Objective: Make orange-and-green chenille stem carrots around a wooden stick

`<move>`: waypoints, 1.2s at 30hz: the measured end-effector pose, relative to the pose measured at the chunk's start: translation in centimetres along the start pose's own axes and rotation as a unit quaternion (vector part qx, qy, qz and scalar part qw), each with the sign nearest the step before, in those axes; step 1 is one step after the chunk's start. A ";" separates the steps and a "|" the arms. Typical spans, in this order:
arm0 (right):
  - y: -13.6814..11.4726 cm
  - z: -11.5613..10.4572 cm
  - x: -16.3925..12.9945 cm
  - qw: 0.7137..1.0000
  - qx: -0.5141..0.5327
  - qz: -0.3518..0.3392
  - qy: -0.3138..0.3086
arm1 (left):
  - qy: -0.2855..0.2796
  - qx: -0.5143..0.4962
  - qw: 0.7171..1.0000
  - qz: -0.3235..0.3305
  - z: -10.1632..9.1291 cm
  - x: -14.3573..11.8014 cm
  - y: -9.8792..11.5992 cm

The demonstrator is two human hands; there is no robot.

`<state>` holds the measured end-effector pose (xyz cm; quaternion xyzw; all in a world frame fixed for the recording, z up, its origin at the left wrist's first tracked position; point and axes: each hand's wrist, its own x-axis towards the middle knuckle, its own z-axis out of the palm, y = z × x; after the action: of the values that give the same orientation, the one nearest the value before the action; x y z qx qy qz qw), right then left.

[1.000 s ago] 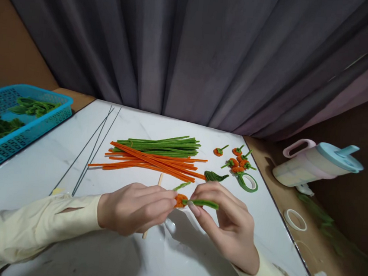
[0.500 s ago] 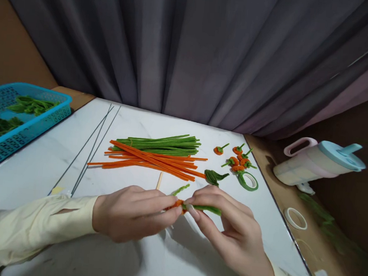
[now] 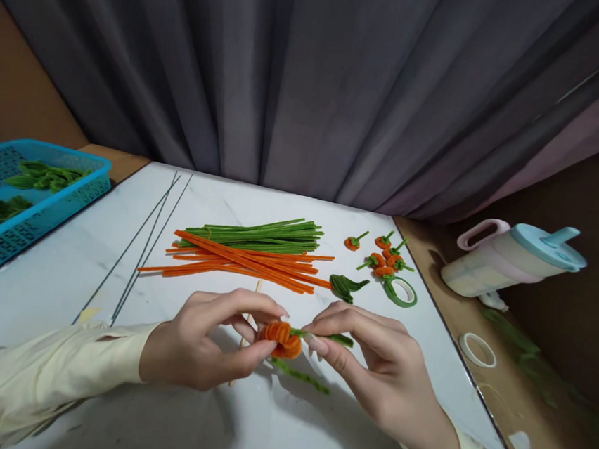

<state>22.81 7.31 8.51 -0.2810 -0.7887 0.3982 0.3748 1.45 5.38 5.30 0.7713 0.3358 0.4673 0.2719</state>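
Just below frame centre, the left hand (image 3: 203, 346) pinches the orange coil (image 3: 282, 338) while the right hand (image 3: 371, 362) pinches its green stem (image 3: 334, 339); a careless tug could unwind the coil.

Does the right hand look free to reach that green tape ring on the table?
Probably not yet: the right hand is pinching the orange coil. Otherwise, bare table lies between it and the tape ring.

A home craft corner: a white marble-look table (image 3: 165, 409) pushed against a grey curtain (image 3: 303, 76), strewn with orange and green pipe cleaners (image 3: 254, 252). A blue basket (image 3: 18, 226) sits left of the table, a lidded drinking jug (image 3: 512, 263) to its right.
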 end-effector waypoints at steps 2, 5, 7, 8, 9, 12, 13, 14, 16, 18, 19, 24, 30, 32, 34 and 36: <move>0.1 0.0 0.1 1.000 -0.012 -0.001 -0.001 | -0.012 -0.022 0.999 -0.030 0.0 0.2 0.1; 0.1 -0.1 0.2 0.999 -0.051 -0.008 -0.013 | -0.034 -0.006 0.999 -0.023 0.1 0.8 0.2; 0.1 0.0 0.2 0.993 -0.109 -0.037 -0.024 | -0.041 0.025 0.999 -0.002 0.2 1.0 0.3; 0.1 0.0 0.1 0.987 -0.145 -0.058 -0.026 | -0.043 0.036 0.998 0.006 0.3 1.1 0.4; 0.1 0.1 0.1 0.980 -0.182 -0.077 -0.029 | -0.046 0.041 0.998 0.012 0.4 1.1 0.4; 0.2 0.4 -0.2 0.958 -0.261 -0.109 -0.048 | -0.053 0.042 0.998 0.016 0.7 1.0 0.4; 0.2 0.4 -0.2 0.956 -0.268 -0.109 -0.054 | -0.057 0.042 0.997 0.018 0.8 1.0 0.3; 0.3 0.5 -0.2 0.957 -0.264 -0.103 -0.058 | -0.061 0.041 0.997 0.020 0.8 0.9 0.3; 0.4 0.6 0.0 0.971 -0.222 -0.071 -0.057 | -0.067 0.036 0.997 0.021 0.9 0.9 0.3; 0.6 0.5 0.4 0.987 -0.144 -0.011 -0.066 | -0.069 0.025 0.997 0.018 0.9 0.8 0.4; 0.8 0.4 0.6 0.992 -0.097 0.028 -0.077 | -0.069 0.017 0.997 0.017 0.9 0.8 0.5; 1.9 0.1 1.0 0.957 0.155 0.202 -0.141 | -0.084 -0.040 0.996 0.012 0.7 0.7 0.7; 3.5 0.2 1.1 0.883 0.335 0.270 -0.186 | -0.096 -0.073 0.993 -0.021 0.6 0.7 0.5; 3.5 0.0 1.2 0.872 0.356 0.278 -0.188 | -0.095 -0.075 0.992 -0.038 0.6 0.8 0.4; 3.6 -0.1 1.4 0.861 0.376 0.287 -0.185 | -0.099 -0.066 0.992 -0.047 0.6 0.9 0.4; 4.1 -0.1 1.4 0.842 0.403 0.303 -0.193 | -0.109 -0.056 0.991 -0.045 0.6 0.8 0.5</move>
<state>22.73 10.55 5.65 -0.2474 -0.4907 0.8208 0.1559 2.40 5.65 5.84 0.7853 0.3115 0.3859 0.3706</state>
